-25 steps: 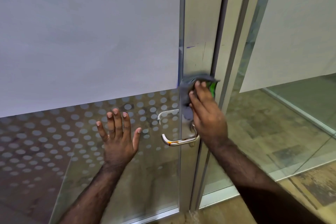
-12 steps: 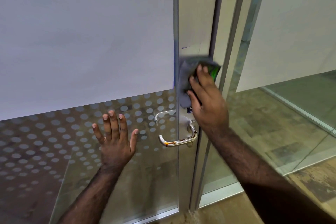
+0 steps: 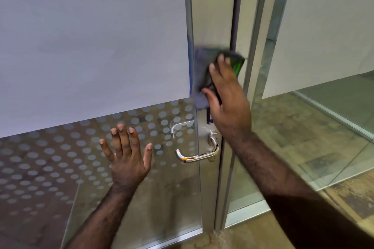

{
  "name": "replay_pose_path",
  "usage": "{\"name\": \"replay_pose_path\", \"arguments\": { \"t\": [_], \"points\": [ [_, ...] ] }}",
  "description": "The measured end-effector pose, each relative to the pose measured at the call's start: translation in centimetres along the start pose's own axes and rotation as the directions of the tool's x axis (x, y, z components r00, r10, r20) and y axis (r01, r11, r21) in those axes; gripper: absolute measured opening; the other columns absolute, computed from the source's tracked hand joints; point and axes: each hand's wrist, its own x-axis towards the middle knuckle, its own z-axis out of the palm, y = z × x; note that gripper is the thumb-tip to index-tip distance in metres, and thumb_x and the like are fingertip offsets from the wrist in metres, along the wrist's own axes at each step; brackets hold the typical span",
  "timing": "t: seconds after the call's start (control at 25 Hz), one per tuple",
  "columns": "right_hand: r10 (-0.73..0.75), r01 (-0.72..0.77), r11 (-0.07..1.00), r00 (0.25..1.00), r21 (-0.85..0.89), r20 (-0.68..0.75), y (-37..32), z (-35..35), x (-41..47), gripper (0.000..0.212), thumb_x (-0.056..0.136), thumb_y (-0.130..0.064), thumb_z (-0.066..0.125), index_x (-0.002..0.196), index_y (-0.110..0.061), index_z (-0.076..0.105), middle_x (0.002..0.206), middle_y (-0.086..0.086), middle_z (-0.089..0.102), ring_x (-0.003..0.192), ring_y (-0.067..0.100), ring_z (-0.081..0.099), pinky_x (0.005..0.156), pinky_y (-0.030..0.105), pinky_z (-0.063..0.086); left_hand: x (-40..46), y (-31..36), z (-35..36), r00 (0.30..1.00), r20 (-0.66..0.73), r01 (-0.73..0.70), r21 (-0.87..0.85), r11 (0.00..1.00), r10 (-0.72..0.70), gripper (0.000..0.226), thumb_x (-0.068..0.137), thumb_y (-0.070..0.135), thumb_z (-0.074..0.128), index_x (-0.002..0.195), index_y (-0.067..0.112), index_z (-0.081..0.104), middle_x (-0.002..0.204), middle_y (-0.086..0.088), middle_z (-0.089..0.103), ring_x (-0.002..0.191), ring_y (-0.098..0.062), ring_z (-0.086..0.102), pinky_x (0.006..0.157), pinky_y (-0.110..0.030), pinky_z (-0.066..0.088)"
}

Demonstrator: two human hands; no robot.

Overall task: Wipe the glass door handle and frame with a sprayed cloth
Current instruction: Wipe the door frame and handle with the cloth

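Grey microfibre, with a green-and-black patch at its 3 o'clock edge, is what I have under my right hand (image 3: pixel 226 95): the cloth (image 3: pixel 202 75) is pressed flat against the brushed-metal door frame (image 3: pixel 212 6), fingers spread over it and pinning it to the stile rather than bunching it. It sits just above the lever handle (image 3: pixel 199 153), at about 12 o'clock from it, and the blur along its edges suggests a stroke in progress. My left hand (image 3: pixel 127 155) is open and empty, palm toward the dotted glass door (image 3: pixel 50 157), at 9 o'clock from the handle; whether it touches the pane I cannot tell. As for progress, I judge I am mid-frame: only the stretch right around the cloth is being covered now, and the long run of stile toward 12 o'clock and the part below the lock toward 6 o'clock look still to do. The handle shows an orange-brown smear on its underside, so I reckon it needs wiping. No spray bottle, bucket or other container is in view.
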Motion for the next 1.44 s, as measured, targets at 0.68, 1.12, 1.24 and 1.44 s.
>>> {"name": "replay_pose_path", "arguments": {
  "t": [0.68, 1.12, 1.24, 1.44],
  "points": [
    [0.016, -0.002, 0.983, 0.997, -0.186, 0.078, 1.4, 0.0, -6.0, 0.054, 0.097, -0.016, 0.076, 0.149, -0.015, 0.061, 0.165, 0.011, 0.055, 0.149, 0.028, 0.054, 0.114, 0.047, 0.049, 0.0, 0.4, -1.4, 0.999, 0.047, 0.018, -0.017, 1.000, -0.017, 0.086, 0.109, 0.050, 0.048, 0.168, 0.000, 0.011, 0.179, -0.020, -0.006, 0.167, -0.038, -0.004, 0.131, -0.067, 0.000],
    [0.128, -0.065, 0.915, 0.982, -0.398, 0.135, 0.6, -2.2, -3.2, 0.092, 0.076, -0.039, 0.094, 0.156, -0.028, 0.051, 0.141, 0.010, 0.062, 0.133, 0.032, 0.046, 0.107, 0.054, 0.045, 1.0, 1.9, -6.4, 0.992, 0.114, 0.076, -0.153, 0.985, -0.059, 0.075, 0.102, 0.038, 0.058, 0.164, 0.003, 0.035, 0.177, -0.024, 0.016, 0.165, -0.040, 0.015, 0.129, -0.069, 0.018],
    [0.140, -0.066, 0.911, 0.978, -0.407, 0.154, 0.6, -2.7, -2.9, 0.071, 0.073, -0.038, 0.096, 0.135, -0.023, 0.065, 0.123, 0.008, 0.065, 0.117, 0.032, 0.050, 0.099, 0.052, 0.047, 1.5, 3.0, -8.3, 0.988, 0.123, 0.116, -0.208, 0.971, -0.092, 0.066, 0.101, 0.033, 0.061, 0.157, 0.003, 0.047, 0.174, -0.024, 0.027, 0.164, -0.038, 0.023, 0.128, -0.069, 0.021],
    [0.231, -0.153, 0.943, 0.940, -0.295, 0.252, 0.1, -3.9, -2.6, 0.041, 0.068, -0.015, 0.087, 0.105, -0.017, 0.068, 0.116, 0.005, 0.066, 0.113, 0.034, 0.058, 0.095, 0.047, 0.047, 2.7, 5.4, -11.9, 0.985, 0.136, 0.153, -0.446, 0.882, -0.103, 0.046, 0.100, 0.027, 0.065, 0.140, 0.005, 0.065, 0.164, -0.016, 0.048, 0.158, -0.030, 0.039, 0.129, -0.060, 0.030]
  ]
}}
